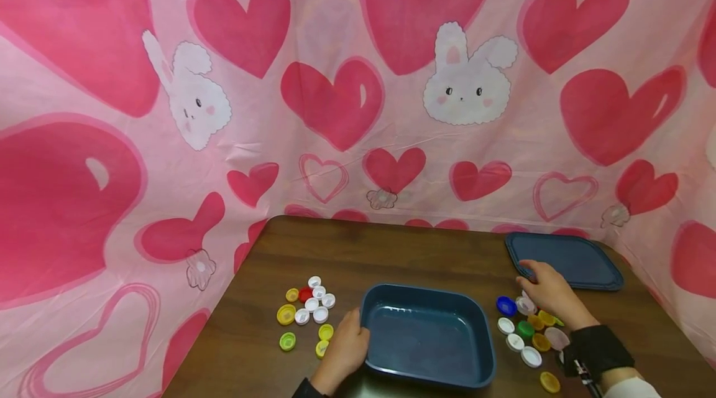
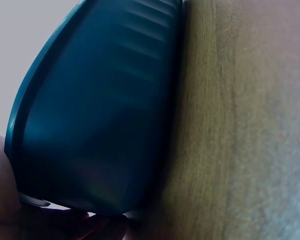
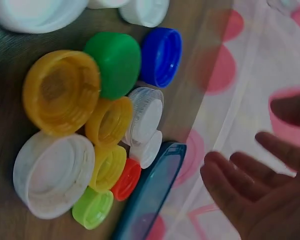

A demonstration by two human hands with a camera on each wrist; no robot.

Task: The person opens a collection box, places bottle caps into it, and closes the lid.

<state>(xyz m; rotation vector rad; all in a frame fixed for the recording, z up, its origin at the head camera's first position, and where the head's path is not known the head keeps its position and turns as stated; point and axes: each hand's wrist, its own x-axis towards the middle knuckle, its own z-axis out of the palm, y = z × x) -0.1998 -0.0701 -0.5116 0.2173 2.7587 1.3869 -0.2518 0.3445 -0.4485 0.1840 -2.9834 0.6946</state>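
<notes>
A dark blue tray (image 1: 427,379) stands empty at the front middle of the brown table (image 1: 391,255). My left hand (image 1: 342,351) grips its left rim, and the left wrist view is filled by the tray wall (image 2: 100,110). My right hand (image 1: 550,295) hovers with straight, spread fingers (image 3: 230,172) over a cluster of bottle caps (image 1: 528,329) to the right of the tray and holds nothing. Under it lie a green cap (image 3: 115,62), a blue cap (image 3: 161,56), a yellow cap (image 3: 60,90) and a white cap (image 3: 52,172).
A second group of white, yellow, red and green caps (image 1: 307,308) lies left of the tray. A flat blue lid (image 1: 565,258) rests at the back right corner. Pink heart-print cloth (image 1: 358,106) walls the table on three sides.
</notes>
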